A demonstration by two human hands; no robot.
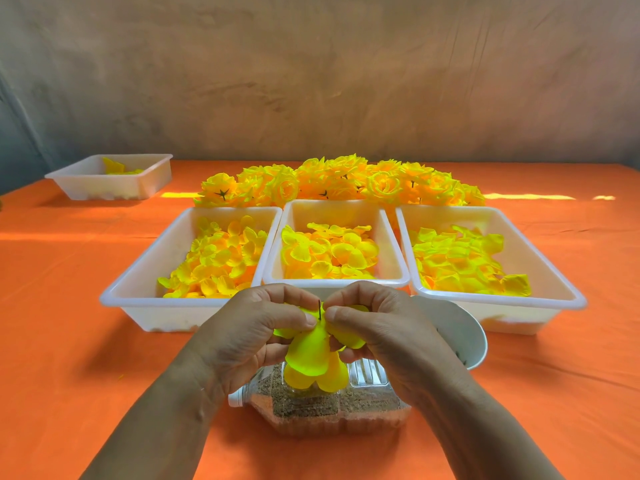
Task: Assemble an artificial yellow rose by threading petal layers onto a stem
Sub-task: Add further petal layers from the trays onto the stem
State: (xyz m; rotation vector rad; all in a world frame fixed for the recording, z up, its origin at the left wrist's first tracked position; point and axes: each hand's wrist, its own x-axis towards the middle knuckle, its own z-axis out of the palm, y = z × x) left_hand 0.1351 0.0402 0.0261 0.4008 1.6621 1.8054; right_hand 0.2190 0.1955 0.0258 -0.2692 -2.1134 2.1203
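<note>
My left hand point(256, 327) and my right hand point(377, 323) meet over the table's near middle, thumbs and forefingers pinching a yellow petal layer point(310, 355). A thin dark stem tip point(319, 310) pokes up through the layer between my thumbs. More yellow petals hang below the layer, in front of a clear plastic bottle point(322, 407) lying on its side, filled with brown grains. Whatever lies below the petals on the stem is hidden.
Three white trays of loose yellow petals stand side by side: left point(138, 292), middle point(273, 271), right point(561, 292). Finished yellow roses point(339, 183) are piled behind them. A smaller white tray point(83, 183) sits far left. A white bowl point(457, 334) lies by my right hand. Orange cloth point(69, 341) covers the table.
</note>
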